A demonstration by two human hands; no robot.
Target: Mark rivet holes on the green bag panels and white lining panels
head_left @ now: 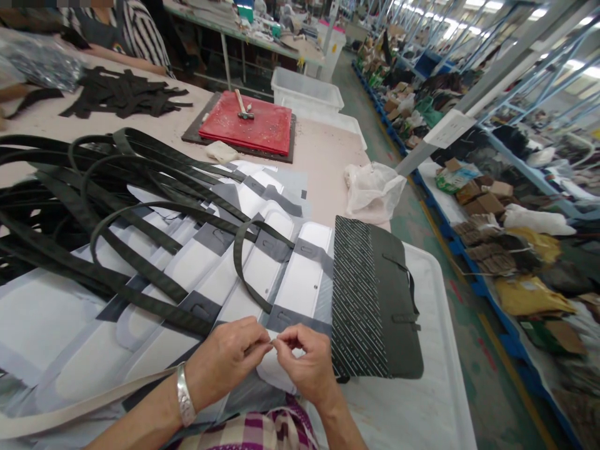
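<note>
My left hand (229, 357) and my right hand (304, 362) meet fingertip to fingertip above a white and grey bag panel (302, 281). Both are closed in a pinch; whatever is between the fingertips is too small to name. Several similar panels lie overlapped to the left, with dark green straps (135, 250) looping over them. Close to my right hand lies a dark green bag piece (396, 300) with a striped, patterned section (356, 300) and a small handle.
A hammer (244, 112) rests on a red board (248, 122) farther back. Dark strips (126, 94) are piled at the back left, near a person in striped sleeves (145, 37). A plastic bag (375, 187) sits at the table's right edge, beside a metal post (435, 144).
</note>
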